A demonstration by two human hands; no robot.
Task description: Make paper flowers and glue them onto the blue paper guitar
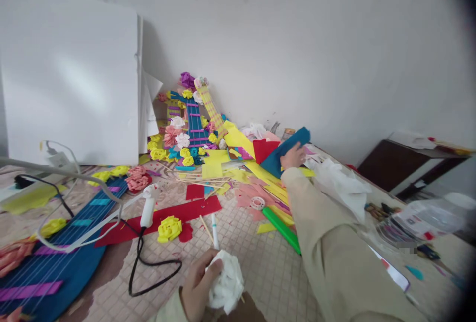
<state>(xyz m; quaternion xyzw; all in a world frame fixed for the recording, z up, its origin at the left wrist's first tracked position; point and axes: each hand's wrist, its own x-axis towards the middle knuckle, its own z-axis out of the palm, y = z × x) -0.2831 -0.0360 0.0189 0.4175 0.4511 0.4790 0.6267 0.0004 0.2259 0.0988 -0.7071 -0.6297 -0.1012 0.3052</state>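
Note:
Near the front edge, my left hand [201,282] is closed round a white crepe paper flower [226,281]. My right hand [293,157] reaches far back on the table and grips a blue paper strip [302,137], its fingers partly hidden by the sleeve and the paper. Red paper [265,150] lies just left of that strip. A yellow paper flower [169,228] rests left of the white one, beside a white glue gun [148,208] with a black cord. Behind the white flower lie a thin stick and a white pen [214,231].
A blue paper guitar [85,257] with flowers fills the left. Decorated small guitars [196,122] lean against the wall. A green roll [281,230] lies by my right forearm. A clear plastic jar [427,218] and a phone [390,270] are on the right.

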